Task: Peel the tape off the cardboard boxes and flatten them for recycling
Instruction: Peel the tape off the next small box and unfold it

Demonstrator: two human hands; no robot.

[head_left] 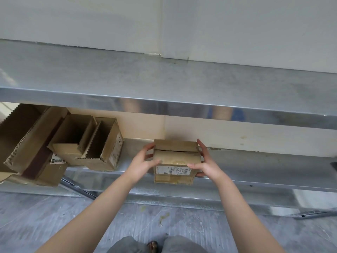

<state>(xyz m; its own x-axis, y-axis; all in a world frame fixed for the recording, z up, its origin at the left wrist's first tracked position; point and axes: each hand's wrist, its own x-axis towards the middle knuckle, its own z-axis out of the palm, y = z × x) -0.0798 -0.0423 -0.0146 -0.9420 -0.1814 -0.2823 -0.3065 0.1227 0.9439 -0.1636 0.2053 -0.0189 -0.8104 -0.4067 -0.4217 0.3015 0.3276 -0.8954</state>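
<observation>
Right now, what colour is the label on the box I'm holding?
The label on the box is white with black print and barcodes; the head view shows it best.

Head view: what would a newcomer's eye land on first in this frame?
The closed cardboard box with a white label, held between the left hand and right hand at the front edge of the lower shelf. Next comes the cluster of open boxes on that shelf to the left, under the wide steel tabletop.
</observation>
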